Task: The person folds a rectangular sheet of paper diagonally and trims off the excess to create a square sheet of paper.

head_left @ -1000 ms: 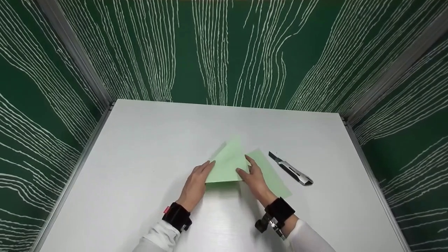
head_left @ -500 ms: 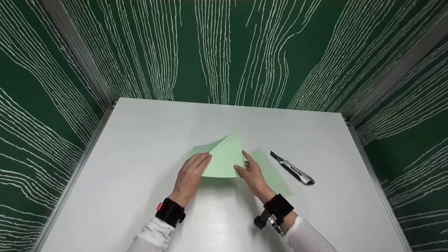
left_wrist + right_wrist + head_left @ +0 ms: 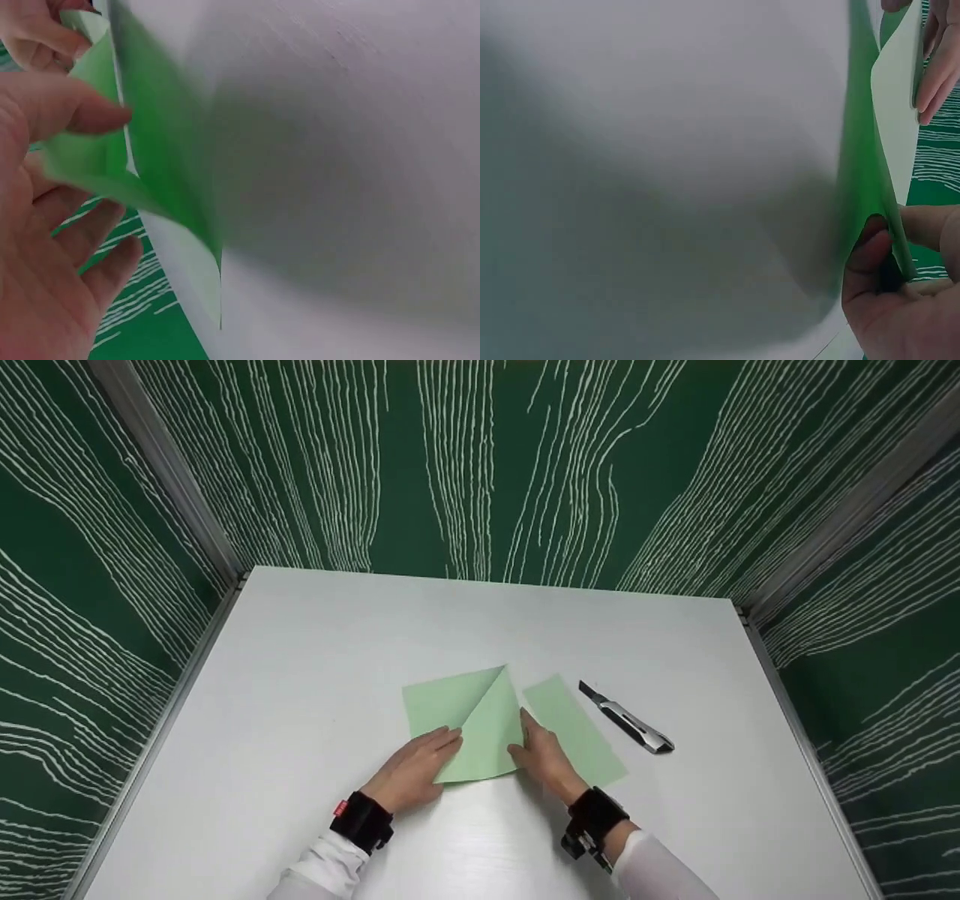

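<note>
A light green sheet of paper (image 3: 486, 735) is folded over diagonally, its crease rising to a point at the far end. Part of its lower layer spreads out flat-looking to the left. My left hand (image 3: 418, 765) holds the flap's left side, fingers over the top; in the left wrist view the sheet passes between thumb (image 3: 97, 112) and fingers. At the right edge, my right hand (image 3: 547, 754) pinches the sheet between thumb and fingers. Its near edge bows up off the table in the right wrist view, where the paper (image 3: 896, 112) stands tilted.
A green paper strip (image 3: 581, 735) lies right of the folded sheet, partly behind my right hand. Farther right is a utility knife (image 3: 626, 716) with its blade out. The white table (image 3: 300, 660) is bounded by dark green walls (image 3: 405, 472) with white wavy lines.
The folded sheet has come down and nearer to me, and its lower layer now shows at the left. Both hands moved with it; the strip and knife stayed put.
</note>
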Demonstrator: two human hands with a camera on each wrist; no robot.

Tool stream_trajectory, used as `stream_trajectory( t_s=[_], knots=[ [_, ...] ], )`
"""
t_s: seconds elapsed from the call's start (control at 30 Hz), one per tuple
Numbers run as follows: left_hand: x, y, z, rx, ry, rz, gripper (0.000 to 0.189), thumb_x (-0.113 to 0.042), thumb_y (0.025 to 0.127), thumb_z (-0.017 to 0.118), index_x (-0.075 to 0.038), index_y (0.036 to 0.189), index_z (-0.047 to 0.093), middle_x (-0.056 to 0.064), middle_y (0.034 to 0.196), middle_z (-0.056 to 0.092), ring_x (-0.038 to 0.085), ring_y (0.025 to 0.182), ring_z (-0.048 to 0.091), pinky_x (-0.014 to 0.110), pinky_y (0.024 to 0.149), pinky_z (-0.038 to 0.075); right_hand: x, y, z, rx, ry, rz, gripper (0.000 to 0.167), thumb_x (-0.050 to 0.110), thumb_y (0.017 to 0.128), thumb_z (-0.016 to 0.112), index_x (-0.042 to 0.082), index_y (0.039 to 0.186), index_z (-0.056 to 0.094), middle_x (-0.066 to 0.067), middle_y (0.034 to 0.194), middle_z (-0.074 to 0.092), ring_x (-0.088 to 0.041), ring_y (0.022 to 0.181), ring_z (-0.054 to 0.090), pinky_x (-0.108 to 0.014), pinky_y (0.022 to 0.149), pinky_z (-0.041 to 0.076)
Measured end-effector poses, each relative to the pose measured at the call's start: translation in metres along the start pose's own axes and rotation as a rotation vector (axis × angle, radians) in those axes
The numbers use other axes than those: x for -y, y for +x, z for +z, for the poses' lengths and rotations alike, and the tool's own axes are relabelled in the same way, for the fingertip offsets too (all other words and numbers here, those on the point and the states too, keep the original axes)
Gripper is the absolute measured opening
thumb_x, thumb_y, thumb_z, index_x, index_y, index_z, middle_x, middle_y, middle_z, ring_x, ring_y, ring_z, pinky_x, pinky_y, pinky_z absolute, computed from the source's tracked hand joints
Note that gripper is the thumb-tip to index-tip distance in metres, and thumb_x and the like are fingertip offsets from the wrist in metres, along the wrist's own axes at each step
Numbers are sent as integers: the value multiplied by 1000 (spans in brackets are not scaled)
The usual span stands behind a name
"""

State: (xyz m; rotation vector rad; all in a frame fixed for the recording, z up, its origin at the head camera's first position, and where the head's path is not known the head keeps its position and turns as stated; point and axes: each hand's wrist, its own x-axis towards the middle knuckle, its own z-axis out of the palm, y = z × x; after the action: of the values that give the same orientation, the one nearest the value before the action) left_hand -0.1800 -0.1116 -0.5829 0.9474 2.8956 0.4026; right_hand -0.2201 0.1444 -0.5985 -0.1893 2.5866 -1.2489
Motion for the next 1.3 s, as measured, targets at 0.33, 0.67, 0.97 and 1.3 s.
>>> stream_trajectory(
  t_s=[0.33,0.67,0.97,1.3],
  knots=[
    [13,11,6,84,-100,11,47,-22,99,57,-3,142,54,9,152,51,28,143,45,40,118,38,-7,4,9,-259,-479,-357,68,3,82,77,-5,142,48,-29,132,49,-47,119,49,-57,96,48],
    [35,26,8,44,-208,36,43,-12,94,66,-5,136,61,9,147,55,27,136,50,41,113,43,6,15,22,-88,-591,-568,46,9,95,65,0,139,55,-26,141,49,-45,126,50,-53,104,46],
    [47,37,3,125,-284,-65,61,-33,86,78,-19,142,58,14,162,34,39,149,29,62,118,28,9,27,28,-14,-665,-464,47,25,101,58,0,141,54,-22,151,46,-45,129,48,-57,97,48],
    [47,46,-6,231,-256,-109,103,-43,66,90,-21,154,41,15,169,14,44,155,7,66,123,10,10,41,34,-51,-887,-442,57,41,102,53,6,147,48,-14,154,46,-34,132,48,-48,100,47]
  ],
)
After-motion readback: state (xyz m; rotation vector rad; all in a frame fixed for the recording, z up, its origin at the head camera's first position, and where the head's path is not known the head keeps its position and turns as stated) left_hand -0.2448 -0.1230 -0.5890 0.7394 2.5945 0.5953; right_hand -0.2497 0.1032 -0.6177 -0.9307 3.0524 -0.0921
